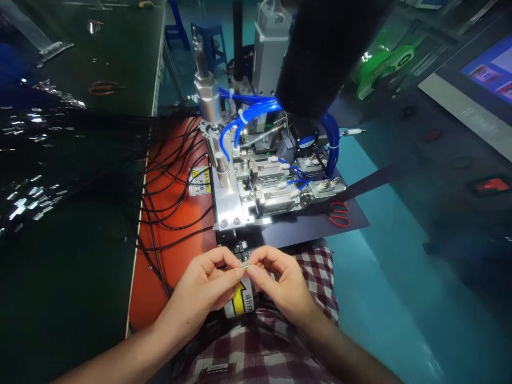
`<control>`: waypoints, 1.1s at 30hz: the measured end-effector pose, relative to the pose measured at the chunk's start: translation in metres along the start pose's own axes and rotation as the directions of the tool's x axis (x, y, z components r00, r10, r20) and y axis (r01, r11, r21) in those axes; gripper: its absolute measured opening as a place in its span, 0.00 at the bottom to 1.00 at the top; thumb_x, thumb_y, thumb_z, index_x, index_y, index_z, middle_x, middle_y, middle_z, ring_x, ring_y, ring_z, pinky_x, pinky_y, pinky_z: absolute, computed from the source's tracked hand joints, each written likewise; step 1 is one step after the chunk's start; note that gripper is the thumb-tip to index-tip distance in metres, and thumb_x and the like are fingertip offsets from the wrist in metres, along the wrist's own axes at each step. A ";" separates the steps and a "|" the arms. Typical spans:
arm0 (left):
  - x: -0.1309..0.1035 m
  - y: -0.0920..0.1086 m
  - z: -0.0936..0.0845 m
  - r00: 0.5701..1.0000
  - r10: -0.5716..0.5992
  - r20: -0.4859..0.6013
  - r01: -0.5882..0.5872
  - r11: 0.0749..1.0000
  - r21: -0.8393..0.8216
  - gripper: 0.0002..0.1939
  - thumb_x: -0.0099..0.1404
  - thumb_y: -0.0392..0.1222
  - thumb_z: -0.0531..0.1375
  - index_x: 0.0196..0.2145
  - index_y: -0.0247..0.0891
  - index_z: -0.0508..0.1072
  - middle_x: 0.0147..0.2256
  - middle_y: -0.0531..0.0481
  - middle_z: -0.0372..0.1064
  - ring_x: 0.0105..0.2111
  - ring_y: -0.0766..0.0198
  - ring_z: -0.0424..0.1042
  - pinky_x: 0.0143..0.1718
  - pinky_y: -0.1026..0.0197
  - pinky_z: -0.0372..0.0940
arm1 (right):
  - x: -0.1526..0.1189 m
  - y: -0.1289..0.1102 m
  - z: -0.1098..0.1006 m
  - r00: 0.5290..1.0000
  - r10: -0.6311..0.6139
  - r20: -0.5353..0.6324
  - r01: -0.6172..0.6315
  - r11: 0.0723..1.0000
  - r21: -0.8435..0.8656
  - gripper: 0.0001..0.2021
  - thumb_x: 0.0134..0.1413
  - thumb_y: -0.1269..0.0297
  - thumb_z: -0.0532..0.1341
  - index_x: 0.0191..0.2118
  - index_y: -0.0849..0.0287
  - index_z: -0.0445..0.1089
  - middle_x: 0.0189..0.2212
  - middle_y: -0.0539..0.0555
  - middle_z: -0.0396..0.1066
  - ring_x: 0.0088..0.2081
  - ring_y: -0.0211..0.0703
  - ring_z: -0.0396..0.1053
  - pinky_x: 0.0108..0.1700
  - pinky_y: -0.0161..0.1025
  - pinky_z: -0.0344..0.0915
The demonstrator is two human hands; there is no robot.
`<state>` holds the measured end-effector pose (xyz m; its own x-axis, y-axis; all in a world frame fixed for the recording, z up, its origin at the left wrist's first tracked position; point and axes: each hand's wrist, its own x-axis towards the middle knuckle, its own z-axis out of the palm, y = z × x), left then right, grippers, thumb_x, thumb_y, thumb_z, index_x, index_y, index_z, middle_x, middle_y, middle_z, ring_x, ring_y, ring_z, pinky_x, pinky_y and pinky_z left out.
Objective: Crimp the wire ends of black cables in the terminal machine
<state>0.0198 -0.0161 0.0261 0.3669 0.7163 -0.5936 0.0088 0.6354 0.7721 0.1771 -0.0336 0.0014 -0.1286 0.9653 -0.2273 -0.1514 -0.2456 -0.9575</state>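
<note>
Room: blue-green floor (352,160) to my right, dark counter (68,304) along my left. Thin coloured strands (247,268), greenish and reddish, lie at centre, low in front of the machine, above my lap. Left hand (208,282): thumb and index finger nearly closed, tips pinching the strands from the left. Right hand (284,277): same pinch from the right, tips almost meeting the left ones; remaining fingers of both hands curled. Strand count cannot be told; my fingers cover most of them.

Just beneath: white label (248,303) with a yellow arrow, legible as 运行方, remainder cut off. Red-and-white checked cloth (320,272) over my lap; its small tag (216,370) unreadable.

Ahead: metal machine (232,200) with blue tubes (260,111). Beside its left edge, a yellow-and-white warning label (199,181), triangle visible, Chinese characters too small to read. Black cables (160,224) run across the orange-red surface (156,298) toward the counter. Red-handled scissors (340,214) near the machine's right end. Farther right: green reel (370,80), mark appears to be "Pb"; lit screen (490,69), text blurred.
</note>
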 end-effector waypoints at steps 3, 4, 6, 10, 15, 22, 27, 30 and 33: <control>-0.001 -0.001 0.000 1.000 0.007 -0.007 -0.007 1.000 0.013 0.10 0.61 0.44 0.59 0.28 0.37 0.64 0.14 0.62 0.48 0.16 0.74 0.45 0.17 0.68 0.41 | 0.000 0.001 0.001 0.998 0.055 -0.006 -0.055 0.997 0.052 0.03 0.50 0.68 0.62 0.29 0.61 0.67 0.21 0.46 0.62 0.21 0.32 0.58 0.25 0.32 0.57; -0.002 -0.001 0.001 1.000 0.011 -0.009 -0.011 1.000 0.019 0.10 0.61 0.44 0.59 0.28 0.37 0.63 0.14 0.62 0.48 0.16 0.74 0.46 0.18 0.68 0.41 | 0.000 0.001 0.002 0.998 0.068 -0.011 -0.067 0.996 0.062 0.04 0.50 0.68 0.62 0.28 0.61 0.67 0.21 0.46 0.62 0.21 0.32 0.58 0.25 0.32 0.57; -0.002 -0.001 0.001 1.000 0.017 -0.013 -0.017 0.999 0.033 0.10 0.61 0.45 0.59 0.28 0.37 0.63 0.14 0.62 0.48 0.16 0.74 0.46 0.18 0.68 0.42 | -0.001 0.001 0.003 0.996 0.082 -0.025 -0.080 0.994 0.070 0.04 0.49 0.67 0.62 0.28 0.61 0.67 0.21 0.46 0.63 0.21 0.32 0.59 0.24 0.32 0.56; -0.002 -0.002 0.002 0.999 0.027 -0.021 -0.025 0.998 0.060 0.11 0.61 0.47 0.59 0.28 0.37 0.64 0.14 0.62 0.48 0.16 0.74 0.46 0.18 0.68 0.43 | -0.001 0.001 0.005 0.993 0.114 -0.044 -0.108 0.987 0.118 0.05 0.48 0.67 0.63 0.27 0.61 0.67 0.19 0.45 0.62 0.19 0.32 0.58 0.23 0.31 0.55; -0.002 -0.005 0.002 0.998 0.042 -0.041 -0.039 0.997 0.068 0.11 0.61 0.47 0.59 0.28 0.37 0.64 0.14 0.62 0.49 0.16 0.74 0.46 0.18 0.68 0.42 | -0.002 0.002 0.006 0.990 0.134 -0.030 -0.126 0.974 0.190 0.06 0.48 0.66 0.63 0.27 0.61 0.67 0.18 0.45 0.63 0.19 0.31 0.59 0.23 0.30 0.57; -0.002 -0.003 0.003 0.998 0.047 -0.036 -0.045 0.998 0.053 0.12 0.62 0.47 0.58 0.28 0.37 0.63 0.14 0.62 0.49 0.16 0.74 0.46 0.18 0.68 0.42 | -0.002 0.002 0.008 0.989 0.144 -0.042 -0.132 0.968 0.215 0.07 0.47 0.64 0.65 0.27 0.61 0.67 0.19 0.46 0.64 0.20 0.32 0.60 0.24 0.31 0.59; -0.001 -0.003 0.003 0.998 0.045 -0.039 -0.043 0.998 0.050 0.11 0.62 0.46 0.58 0.28 0.37 0.64 0.15 0.61 0.50 0.16 0.74 0.47 0.18 0.68 0.42 | -0.001 0.001 0.008 0.985 0.164 -0.050 -0.149 0.965 0.215 0.08 0.46 0.63 0.65 0.26 0.60 0.67 0.18 0.46 0.64 0.19 0.33 0.60 0.24 0.32 0.59; -0.002 -0.003 0.004 0.998 0.052 -0.036 -0.050 0.998 0.048 0.11 0.62 0.46 0.58 0.28 0.36 0.64 0.15 0.61 0.51 0.16 0.74 0.48 0.19 0.68 0.42 | -0.002 -0.001 0.009 0.984 0.171 -0.060 -0.155 0.966 0.205 0.09 0.46 0.62 0.65 0.25 0.60 0.66 0.18 0.45 0.63 0.19 0.33 0.60 0.23 0.32 0.59; -0.001 -0.004 0.003 0.998 0.054 -0.039 -0.053 0.998 0.037 0.11 0.62 0.45 0.59 0.28 0.36 0.64 0.15 0.61 0.51 0.17 0.75 0.47 0.19 0.68 0.42 | -0.003 -0.002 0.010 0.981 0.178 -0.083 -0.161 0.971 0.179 0.08 0.46 0.63 0.65 0.26 0.60 0.66 0.18 0.46 0.63 0.20 0.33 0.59 0.23 0.32 0.58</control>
<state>0.0225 -0.0203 0.0248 0.3299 0.7604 -0.5594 0.0240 0.5856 0.8103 0.1677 -0.0373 0.0055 -0.0720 0.9101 -0.4080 -0.3014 -0.4098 -0.8610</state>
